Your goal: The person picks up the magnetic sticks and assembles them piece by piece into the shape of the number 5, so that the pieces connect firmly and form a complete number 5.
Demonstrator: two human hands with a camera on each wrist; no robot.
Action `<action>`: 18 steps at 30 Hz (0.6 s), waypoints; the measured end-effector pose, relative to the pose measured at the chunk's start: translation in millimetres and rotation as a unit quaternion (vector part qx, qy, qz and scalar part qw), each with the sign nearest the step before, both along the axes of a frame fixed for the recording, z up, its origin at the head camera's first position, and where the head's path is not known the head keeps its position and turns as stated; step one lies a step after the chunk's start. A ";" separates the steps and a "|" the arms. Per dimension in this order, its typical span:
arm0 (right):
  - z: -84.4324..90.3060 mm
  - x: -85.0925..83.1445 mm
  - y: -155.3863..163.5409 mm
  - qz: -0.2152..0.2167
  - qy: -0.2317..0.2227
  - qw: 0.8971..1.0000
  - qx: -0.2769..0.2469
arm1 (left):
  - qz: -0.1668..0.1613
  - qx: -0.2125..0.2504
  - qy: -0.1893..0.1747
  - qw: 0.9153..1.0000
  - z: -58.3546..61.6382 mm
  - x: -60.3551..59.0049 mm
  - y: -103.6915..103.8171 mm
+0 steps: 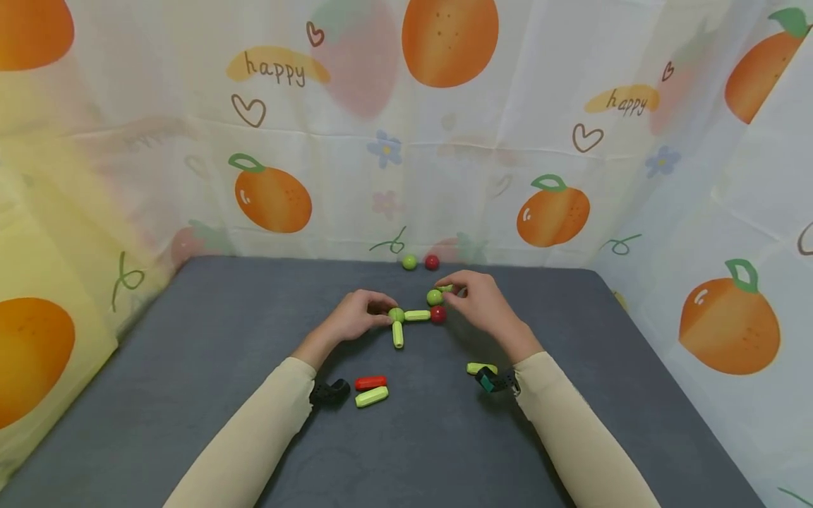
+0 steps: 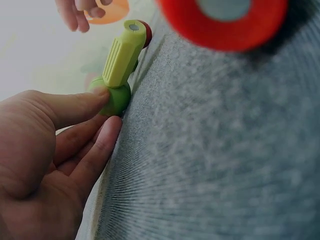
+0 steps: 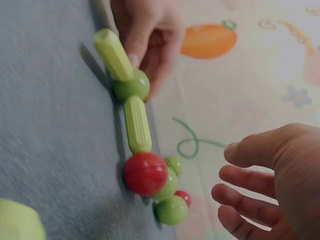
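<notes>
Rods — red (image 1: 370, 382) and green (image 1: 371, 396) spare on bench (image 1: 190, 367) near sleeves | left hand (image 1: 352, 317) pinches green ball (image 1: 396, 315) – steadying jointed chain mid-bench | right hand (image 1: 483, 302) fingers loosely bent beside second ball (image 1: 435, 297), grip unclear | two balls (image 1: 420, 262) far edge

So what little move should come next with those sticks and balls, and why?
Probably the right hand should press its green stick and green ball onto the red ball. The left hand pins the chain's ball, and the pieces sit almost touching.
</notes>
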State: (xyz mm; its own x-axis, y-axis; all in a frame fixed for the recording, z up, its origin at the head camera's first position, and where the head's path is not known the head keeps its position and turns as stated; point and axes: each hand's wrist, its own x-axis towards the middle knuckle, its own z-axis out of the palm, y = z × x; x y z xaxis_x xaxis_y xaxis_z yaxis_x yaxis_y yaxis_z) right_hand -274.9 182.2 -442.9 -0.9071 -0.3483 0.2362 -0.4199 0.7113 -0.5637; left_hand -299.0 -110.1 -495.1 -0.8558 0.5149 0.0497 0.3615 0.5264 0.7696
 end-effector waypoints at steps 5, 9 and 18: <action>-8.5 -15.6 2.2 0.006 -0.006 1.000 0.027 | -0.002 -0.001 -0.001 1.000 2.0 -0.5 1.5; -17.7 -22.2 -1.5 0.015 -0.023 0.998 0.059 | -0.007 -0.004 -0.005 1.000 1.1 0.2 1.4; -25.8 -28.6 -3.8 0.013 -0.013 0.998 0.068 | -0.009 -0.007 -0.002 1.000 -0.3 -3.6 -1.6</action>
State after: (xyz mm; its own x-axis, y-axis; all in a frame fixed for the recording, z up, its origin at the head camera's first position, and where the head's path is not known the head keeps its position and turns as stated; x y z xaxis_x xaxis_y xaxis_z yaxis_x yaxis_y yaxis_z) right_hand -303.4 178.4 -468.7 -0.9029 -0.3983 0.1619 -0.4252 0.7715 -0.4734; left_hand -302.6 -111.6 -495.4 -0.8470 0.5301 0.0394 0.3675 0.5304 0.7639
